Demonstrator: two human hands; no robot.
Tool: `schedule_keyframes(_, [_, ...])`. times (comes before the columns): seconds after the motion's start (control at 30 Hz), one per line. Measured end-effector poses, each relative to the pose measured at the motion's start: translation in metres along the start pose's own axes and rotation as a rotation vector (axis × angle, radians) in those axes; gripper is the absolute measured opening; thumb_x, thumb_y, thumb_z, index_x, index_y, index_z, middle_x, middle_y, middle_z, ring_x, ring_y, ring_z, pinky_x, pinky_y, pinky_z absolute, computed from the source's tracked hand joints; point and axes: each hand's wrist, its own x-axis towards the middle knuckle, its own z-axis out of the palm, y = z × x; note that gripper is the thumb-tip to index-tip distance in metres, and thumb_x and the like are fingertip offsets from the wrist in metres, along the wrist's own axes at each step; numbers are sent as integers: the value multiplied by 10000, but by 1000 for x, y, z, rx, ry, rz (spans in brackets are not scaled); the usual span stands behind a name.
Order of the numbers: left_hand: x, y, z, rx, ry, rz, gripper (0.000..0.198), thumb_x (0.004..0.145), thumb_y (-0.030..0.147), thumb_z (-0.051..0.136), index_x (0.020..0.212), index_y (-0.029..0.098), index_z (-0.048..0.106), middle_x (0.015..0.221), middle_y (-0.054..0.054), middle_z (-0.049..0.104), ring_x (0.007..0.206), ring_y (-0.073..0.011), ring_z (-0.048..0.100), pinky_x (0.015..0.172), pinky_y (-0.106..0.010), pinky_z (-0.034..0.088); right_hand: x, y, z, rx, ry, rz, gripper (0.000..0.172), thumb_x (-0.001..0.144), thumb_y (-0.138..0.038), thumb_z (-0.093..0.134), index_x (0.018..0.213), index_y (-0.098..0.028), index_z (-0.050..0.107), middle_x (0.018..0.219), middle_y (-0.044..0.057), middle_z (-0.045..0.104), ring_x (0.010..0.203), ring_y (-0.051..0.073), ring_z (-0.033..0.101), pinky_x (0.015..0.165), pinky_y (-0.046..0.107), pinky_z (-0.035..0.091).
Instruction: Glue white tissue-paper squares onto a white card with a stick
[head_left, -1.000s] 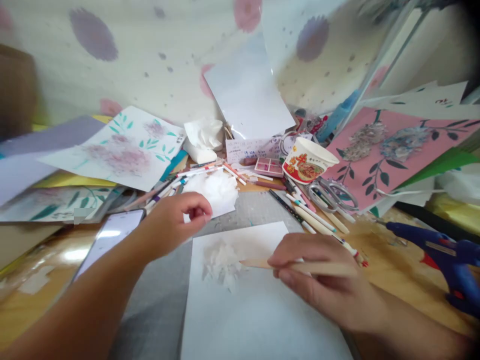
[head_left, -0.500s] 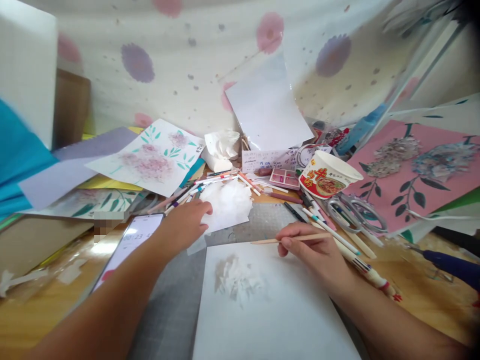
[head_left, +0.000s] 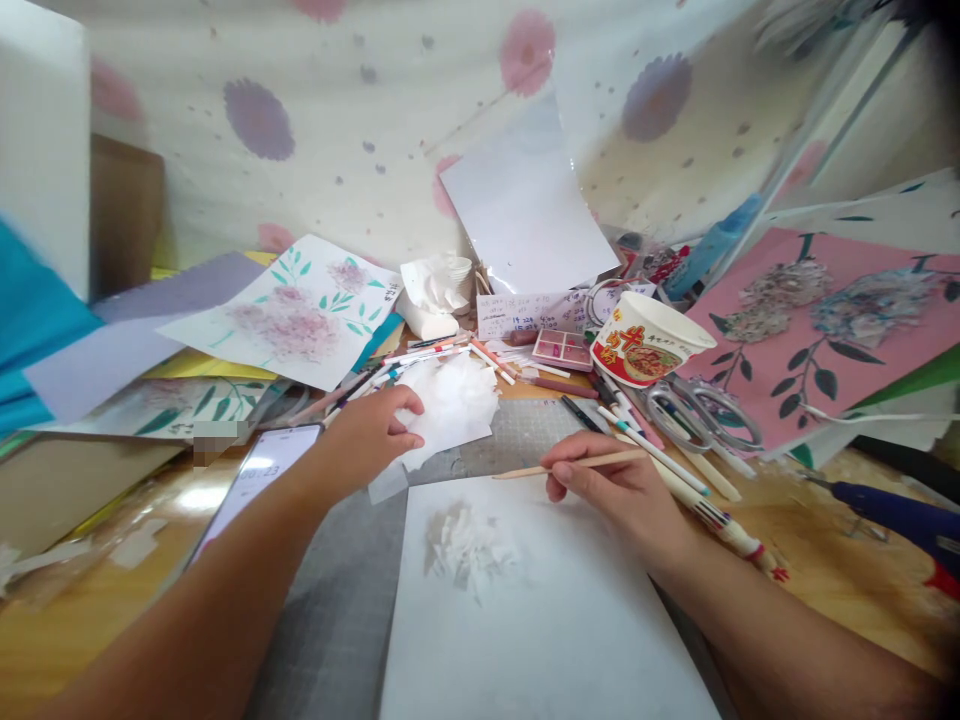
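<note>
My right hand (head_left: 611, 487) pinches a thin, pointed wooden stick (head_left: 525, 471) above the top edge of a white sheet (head_left: 555, 620). On that sheet sits a raised cluster of crumpled white paper pieces (head_left: 469, 545), like a ruffled flower. At the left edge of a pile of loose white paper pieces (head_left: 454, 400), my left hand (head_left: 375, 435) has its fingers bent. A gap shows between thumb and index finger, and I see nothing between them. Both the sheet and the pile lie on a grey cutting mat (head_left: 322, 610).
Left of the mat lies a phone (head_left: 259, 475) showing a timer. Pens and a paper noodle cup (head_left: 649, 340) stand behind my right hand, near silver scissors (head_left: 701, 415). A blue glue gun (head_left: 892, 515) lies far right. Flower pictures (head_left: 289, 315) lean at both sides.
The view has shifted slightly. My left hand stays by the paper pile, its thumb and index finger still apart. My right hand keeps the stick above the sheet's top edge.
</note>
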Motion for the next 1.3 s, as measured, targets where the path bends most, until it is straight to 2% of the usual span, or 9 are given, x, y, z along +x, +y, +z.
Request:
schedule_keyframes(0.13, [3,-7,5,-58,1,77,291,736,260,528,1018,231,597,1254,-42,555,803,-158,661,727,-282,533,1,0,-1,-12,2,2,110,771,-270,692,738,-168,715,572,10,653,542,135,585,535,251,480])
schedule_keyframes(0.33, [4,-2,4,66,-22,139,146,740,302,563,820,213,646,944,-28,604,766,-205,611,728,-343,477,2,2,-2,14,0,-8,105,776,-268,688,747,-172,718,575,9,656,551,132,584,543,249,474])
schedule_keyframes(0.43, [2,0,7,126,-46,171,172,722,314,604,848,208,654,954,-34,604,814,-229,604,749,-358,454,2,2,-1,18,-7,-8,107,772,-270,696,748,-169,718,576,9,657,549,130,585,540,247,472])
schedule_keyframes(0.6, [1,1,16,184,-33,197,340,717,266,614,1050,200,620,1062,-59,622,954,-262,594,838,-382,428,2,2,-1,13,-14,-1,132,762,-295,714,747,-164,712,576,11,656,543,140,591,537,264,483])
schedule_keyframes(0.8, [4,5,16,184,16,157,101,776,248,530,793,200,617,843,-53,661,844,-266,589,741,-376,393,3,1,-1,1,-14,-22,152,772,-317,717,741,-168,713,574,11,657,545,138,592,537,259,483])
schedule_keyframes(0.97, [-2,13,-1,28,56,112,183,832,305,492,776,204,634,818,-34,680,770,-220,597,706,-341,409,1,1,-2,35,-10,-49,140,779,-314,722,763,-175,726,580,14,664,544,146,597,531,271,483])
schedule_keyframes(1.13, [-17,29,-12,-253,-92,211,201,807,383,564,766,209,655,826,-9,672,775,-173,599,696,-270,450,2,5,-4,125,4,-98,66,801,-246,713,788,-189,745,606,8,679,565,134,604,550,258,465])
schedule_keyframes(1.23, [-31,46,-9,-505,-321,191,168,767,361,618,718,204,651,689,22,635,647,-136,560,602,-231,431,4,1,-8,148,39,-157,45,802,-199,711,797,-200,756,603,-3,677,567,129,606,552,251,464])
schedule_keyframes(1.3, [-41,58,-2,-550,-479,161,142,751,337,646,722,199,657,665,30,631,620,-126,549,579,-220,420,1,-10,-13,172,74,-178,68,810,-179,699,789,-206,758,594,-9,673,558,126,608,549,245,467])
